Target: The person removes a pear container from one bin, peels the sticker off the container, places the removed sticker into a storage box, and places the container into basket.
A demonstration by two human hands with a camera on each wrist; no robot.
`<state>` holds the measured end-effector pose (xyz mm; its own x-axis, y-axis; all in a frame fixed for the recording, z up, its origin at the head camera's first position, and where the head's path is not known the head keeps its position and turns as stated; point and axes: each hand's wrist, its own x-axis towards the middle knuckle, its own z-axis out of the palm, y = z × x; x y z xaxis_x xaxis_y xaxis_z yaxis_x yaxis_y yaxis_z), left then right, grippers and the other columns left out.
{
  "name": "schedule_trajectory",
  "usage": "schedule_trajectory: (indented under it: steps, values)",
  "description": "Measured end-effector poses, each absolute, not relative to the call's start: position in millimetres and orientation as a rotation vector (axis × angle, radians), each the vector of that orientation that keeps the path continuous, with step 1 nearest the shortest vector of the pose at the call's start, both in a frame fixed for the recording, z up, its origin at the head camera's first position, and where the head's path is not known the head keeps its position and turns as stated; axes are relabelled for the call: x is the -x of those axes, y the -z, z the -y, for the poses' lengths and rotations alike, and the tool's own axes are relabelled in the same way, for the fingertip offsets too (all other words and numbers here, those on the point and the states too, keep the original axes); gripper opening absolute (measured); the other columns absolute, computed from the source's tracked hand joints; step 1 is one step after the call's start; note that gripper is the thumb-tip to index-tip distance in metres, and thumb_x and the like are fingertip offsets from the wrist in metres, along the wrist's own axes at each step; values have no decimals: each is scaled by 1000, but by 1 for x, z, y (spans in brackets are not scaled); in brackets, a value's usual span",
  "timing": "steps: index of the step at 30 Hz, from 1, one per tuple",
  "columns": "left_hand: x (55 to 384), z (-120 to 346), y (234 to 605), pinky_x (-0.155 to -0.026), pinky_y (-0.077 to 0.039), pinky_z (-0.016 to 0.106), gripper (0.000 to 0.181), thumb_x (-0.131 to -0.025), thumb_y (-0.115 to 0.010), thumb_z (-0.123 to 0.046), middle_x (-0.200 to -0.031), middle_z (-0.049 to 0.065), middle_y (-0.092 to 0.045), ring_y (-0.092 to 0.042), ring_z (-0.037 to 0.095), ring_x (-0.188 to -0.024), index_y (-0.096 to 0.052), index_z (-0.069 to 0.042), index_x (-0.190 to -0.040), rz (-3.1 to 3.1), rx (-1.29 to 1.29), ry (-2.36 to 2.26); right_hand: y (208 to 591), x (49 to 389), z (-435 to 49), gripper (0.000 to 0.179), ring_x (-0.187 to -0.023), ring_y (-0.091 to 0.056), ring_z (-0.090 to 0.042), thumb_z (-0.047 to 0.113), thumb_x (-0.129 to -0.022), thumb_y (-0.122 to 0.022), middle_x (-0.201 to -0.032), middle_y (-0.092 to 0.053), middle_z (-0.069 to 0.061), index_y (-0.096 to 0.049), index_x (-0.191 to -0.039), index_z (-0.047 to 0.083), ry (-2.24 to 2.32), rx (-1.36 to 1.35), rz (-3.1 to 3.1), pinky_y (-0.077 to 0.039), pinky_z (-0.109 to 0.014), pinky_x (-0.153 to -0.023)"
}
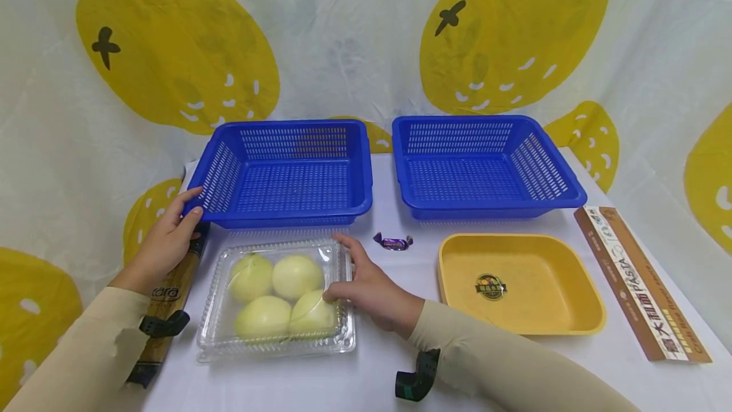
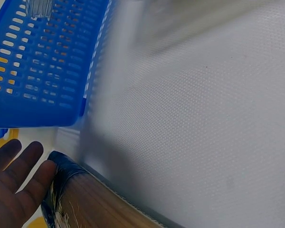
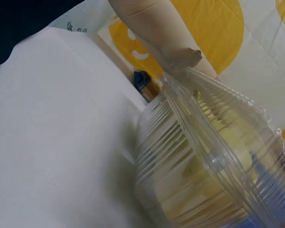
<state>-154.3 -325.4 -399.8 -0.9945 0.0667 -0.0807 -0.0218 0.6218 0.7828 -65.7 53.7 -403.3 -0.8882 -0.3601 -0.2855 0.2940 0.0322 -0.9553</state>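
My right hand (image 1: 380, 297) grips the right side of a clear plastic clamshell box (image 1: 274, 350), thumb on the lid and fingers at the back right corner. Inside sit several round pale-yellow fruits (image 1: 297, 276). The right wrist view shows the box's ribbed wall (image 3: 156, 156) close up, blurred. My left hand (image 1: 166, 240) is at the front left corner of the left blue basket (image 1: 286, 216). In the left wrist view that hand (image 2: 19, 185) has its fingers extended, close below the basket (image 2: 38, 116). Beneath the left forearm lies a long brown package (image 1: 178, 281) with dark ends.
A second blue basket (image 1: 486, 213) stands at back right. A purple-wrapped candy (image 1: 394, 243) lies between the baskets and the box. A yellow tray (image 1: 549, 285) sits front right, with a long brown-and-white pasta box (image 1: 640, 285) beyond it. A patterned cloth hangs behind.
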Motion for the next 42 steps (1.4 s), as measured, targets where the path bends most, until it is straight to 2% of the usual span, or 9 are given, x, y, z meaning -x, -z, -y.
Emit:
schedule_trajectory:
  steps: [7, 14, 26, 33, 36, 37, 38, 42]
  values:
    - [153, 327, 400, -109, -44, 71, 61, -117, -31, -45, -171, 29, -25, -45, 54, -142, -15, -27, -174, -2737, -57, -1314, 406, 63, -52, 102, -112, -59, -31, -1, -73, -75, -147, -40, -24, -34, -164, 24, 1960, 31, -1804, -57, -35, -85]
    - [153, 328, 401, -109, -44, 71, 61, -117, -30, -45, -171, 29, -24, -44, 53, -143, -15, -27, -173, -2739, -64, -1320, 405, 62, -51, 100, -110, -60, -31, -1, -74, -74, -147, -38, -25, -36, -163, 23, 1988, -2, -1771, -59, -38, -84]
    - [153, 331, 402, -109, -43, 71, 62, -117, -31, -43, -171, 29, -24, -43, 55, -144, -13, -26, -174, -2720, -94, -1321, 394, 63, -56, 97, -115, -57, -33, 1, -74, -72, -150, -32, -26, -37, -163, 21, 1987, -31, -1744, -60, -44, -86]
    - [155, 330, 400, -110, -44, 70, 63, -117, -32, -46, -172, 28, -24, -43, 54, -144, -12, -29, -174, -2705, -88, -1320, 375, 64, -62, 95, -135, -43, -40, 4, -75, -72, -160, -25, -26, -40, -162, 26, 1949, -47, -1776, -53, -50, -91]
    - [155, 330, 399, -108, -51, 60, 62, -117, -32, -45, -171, 28, -26, -46, 52, -142, -13, -28, -174, -2716, -98, -1311, 363, 64, -66, 95, -138, -41, -42, 5, -76, -72, -162, -25, -25, -40, -162, 28, 1946, -57, -1773, -51, -49, -92]
    - [155, 330, 398, -105, -55, 52, 62, -117, -32, -44, -170, 29, -27, -46, 52, -141, -14, -27, -174, -2720, -102, -1310, 359, 65, -67, 95, -136, -44, -41, 5, -77, -72, -163, -27, -24, -39, -163, 28, 1948, -53, -1768, -51, -48, -91]
    - [156, 330, 398, -103, -56, 49, 61, -117, -32, -42, -170, 30, -28, -47, 52, -141, -14, -26, -173, -2722, -110, -1314, 355, 66, -68, 94, -135, -46, -41, 5, -77, -72, -162, -29, -23, -39, -163, 28, 1949, -47, -1763, -51, -46, -89]
    - [156, 332, 400, -91, -53, 21, 60, -118, -33, -39, -168, 32, -29, -47, 52, -139, -16, -21, -173, -2712, -131, -1354, 337, 70, -71, 92, -126, -53, -35, 5, -80, -71, -160, -37, -18, -37, -162, 27, 1945, -7, -1749, -51, -42, -83]
